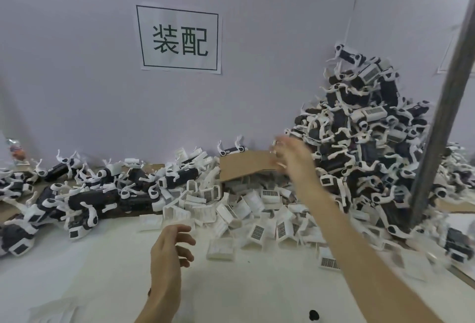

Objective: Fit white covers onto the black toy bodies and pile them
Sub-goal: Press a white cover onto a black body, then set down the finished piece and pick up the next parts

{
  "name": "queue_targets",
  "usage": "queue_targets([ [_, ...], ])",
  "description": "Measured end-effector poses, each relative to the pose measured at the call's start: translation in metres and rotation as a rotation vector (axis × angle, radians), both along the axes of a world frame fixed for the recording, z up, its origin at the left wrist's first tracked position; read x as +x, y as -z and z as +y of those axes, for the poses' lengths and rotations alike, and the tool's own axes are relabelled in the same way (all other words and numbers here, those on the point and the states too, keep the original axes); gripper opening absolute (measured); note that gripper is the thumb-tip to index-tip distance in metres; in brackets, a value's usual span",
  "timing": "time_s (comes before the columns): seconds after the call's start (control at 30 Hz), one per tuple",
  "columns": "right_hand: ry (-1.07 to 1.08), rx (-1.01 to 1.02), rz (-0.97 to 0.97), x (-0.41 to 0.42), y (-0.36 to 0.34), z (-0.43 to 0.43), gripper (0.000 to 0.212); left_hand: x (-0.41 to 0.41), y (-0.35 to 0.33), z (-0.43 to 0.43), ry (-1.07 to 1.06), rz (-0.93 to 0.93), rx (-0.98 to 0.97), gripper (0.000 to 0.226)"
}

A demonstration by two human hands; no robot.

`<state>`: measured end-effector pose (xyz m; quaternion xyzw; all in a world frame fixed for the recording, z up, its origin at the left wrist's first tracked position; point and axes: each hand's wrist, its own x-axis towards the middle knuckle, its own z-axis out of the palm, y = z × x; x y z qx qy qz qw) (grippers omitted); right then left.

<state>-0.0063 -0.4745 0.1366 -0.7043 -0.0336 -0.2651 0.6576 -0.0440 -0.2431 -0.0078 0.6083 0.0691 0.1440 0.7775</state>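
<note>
A tall pile of black toy bodies with white covers and legs [365,137] rises at the right against the wall. More black toy bodies [92,199] lie scattered at the left. Loose white covers [241,209] are heaped in the middle of the white table [77,271]. My right hand [290,155] is raised and blurred, stretched toward the foot of the tall pile, fingers spread, nothing visibly in it. My left hand [171,245] hovers low over the table near the covers, fingers loosely curled and empty.
A brown cardboard flap [246,166] leans over the covers behind my right hand. A grey metal post [442,96] slants down at the right in front of the pile. A paper sign [180,38] hangs on the wall. A small black dot [313,314] marks the table's front.
</note>
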Motion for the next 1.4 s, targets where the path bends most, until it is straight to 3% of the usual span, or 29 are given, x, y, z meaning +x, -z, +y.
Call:
queue_targets([
  [0.17, -0.115, -0.477, 0.215, -0.019, 0.123, 0.054, 0.025, 0.002, 0.003, 0.001, -0.051, 0.004, 0.112, 0.03],
  [0.3, -0.046, -1.006, 0.254, -0.022, 0.162, 0.064, 0.044, 0.003, 0.004, 0.005, -0.07, 0.042, 0.15, 0.026],
  [0.37, -0.04, -1.083, 0.242, -0.024, 0.166, 0.063, 0.048, 0.004, 0.003, 0.007, -0.04, 0.085, 0.166, 0.025],
  [0.47, -0.009, -1.065, 0.234, -0.024, 0.165, 0.061, 0.05, 0.002, 0.003, 0.007, 0.055, 0.141, 0.199, 0.022],
  [0.63, 0.005, -0.825, 0.153, -0.028, 0.16, 0.062, 0.037, -0.004, 0.005, 0.0, 0.118, 0.089, 0.341, 0.022],
  [0.87, -0.023, -0.631, 0.134, -0.033, 0.153, 0.063, 0.045, 0.001, -0.002, 0.014, -0.126, -0.09, 0.51, 0.026],
  [1.1, -0.014, -0.567, 0.109, -0.032, 0.153, 0.062, 0.038, 0.036, 0.0, 0.06, -0.239, 0.094, 0.661, 0.058],
  [1.17, -0.015, -0.555, 0.113, -0.032, 0.153, 0.062, 0.036, 0.051, -0.008, 0.07, -0.316, 0.11, 0.9, 0.063],
  [1.3, -0.023, -0.535, 0.106, -0.032, 0.155, 0.063, 0.035, 0.08, -0.031, 0.099, -0.431, 0.034, 1.596, 0.075],
  [1.4, -0.026, -0.528, 0.098, -0.033, 0.153, 0.063, 0.034, 0.106, -0.047, 0.137, -0.363, 0.067, 1.795, 0.097],
])
